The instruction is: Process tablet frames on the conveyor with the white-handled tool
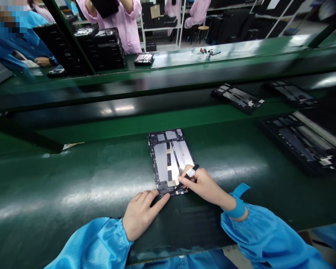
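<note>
An opened tablet point(168, 157) lies back-up on the green bench, its silver battery cells and dark boards showing. My left hand point(141, 215) rests at its near left corner, fingers stretched flat, the forefinger pressing the frame's edge. My right hand point(203, 183) is closed in a pen grip round a thin black tool point(188, 175) with a white band. The tool's tip touches the lower right part of the tablet's inside. Both my arms wear blue sleeves, and a blue strap circles my right wrist.
More opened tablets lie at the right point(305, 144) and on the dark belt point(236, 98) beyond. Stacked black trays point(103, 46) stand across the far bench, where a person in pink and a person in blue work. Small tools point(208, 52) lie on the far bench.
</note>
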A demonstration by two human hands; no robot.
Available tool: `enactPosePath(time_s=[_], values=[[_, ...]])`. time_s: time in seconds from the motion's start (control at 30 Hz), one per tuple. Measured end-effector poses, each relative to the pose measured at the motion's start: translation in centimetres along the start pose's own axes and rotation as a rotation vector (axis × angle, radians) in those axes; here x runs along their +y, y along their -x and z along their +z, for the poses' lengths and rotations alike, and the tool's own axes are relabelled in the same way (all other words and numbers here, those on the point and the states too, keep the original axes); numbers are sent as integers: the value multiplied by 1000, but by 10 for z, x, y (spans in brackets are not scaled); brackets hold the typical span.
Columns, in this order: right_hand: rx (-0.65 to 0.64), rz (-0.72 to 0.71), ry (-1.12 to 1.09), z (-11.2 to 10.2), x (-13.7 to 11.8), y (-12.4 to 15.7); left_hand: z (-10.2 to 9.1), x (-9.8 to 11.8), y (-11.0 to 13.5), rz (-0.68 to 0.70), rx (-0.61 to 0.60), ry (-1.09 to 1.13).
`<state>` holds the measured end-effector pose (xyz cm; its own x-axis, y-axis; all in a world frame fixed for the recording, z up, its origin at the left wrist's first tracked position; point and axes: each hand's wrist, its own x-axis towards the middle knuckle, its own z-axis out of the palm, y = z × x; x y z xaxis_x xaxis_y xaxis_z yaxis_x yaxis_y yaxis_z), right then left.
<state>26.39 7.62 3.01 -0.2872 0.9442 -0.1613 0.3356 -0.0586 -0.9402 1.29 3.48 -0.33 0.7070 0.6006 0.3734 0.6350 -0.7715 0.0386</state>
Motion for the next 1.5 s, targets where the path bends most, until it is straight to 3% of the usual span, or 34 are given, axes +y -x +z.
enactPosePath(time_s=[0.27,0.67,1.0,1.17,1.23,1.33,1.4,1.5], values=[[-3,-7,8,0,1,0,-3,3,-4,-5,19,-56],[91,-53,106,3,0,-1,-11,7,-23,-21,-166,-23],[232,-19,-327,6,18,-13,-13,-16,-1,5,5,105],[471,-117,-492,6,28,-26,-14,-18,-26,98,153,88],[549,-146,-511,3,31,-31,-6,-14,-41,172,206,79],[661,-159,-539,-3,35,-36,13,-14,-63,241,172,37],[725,-163,-530,-9,39,-39,26,-25,-77,200,123,-6],[804,-153,-474,-22,48,-45,39,-65,-98,90,152,-113]])
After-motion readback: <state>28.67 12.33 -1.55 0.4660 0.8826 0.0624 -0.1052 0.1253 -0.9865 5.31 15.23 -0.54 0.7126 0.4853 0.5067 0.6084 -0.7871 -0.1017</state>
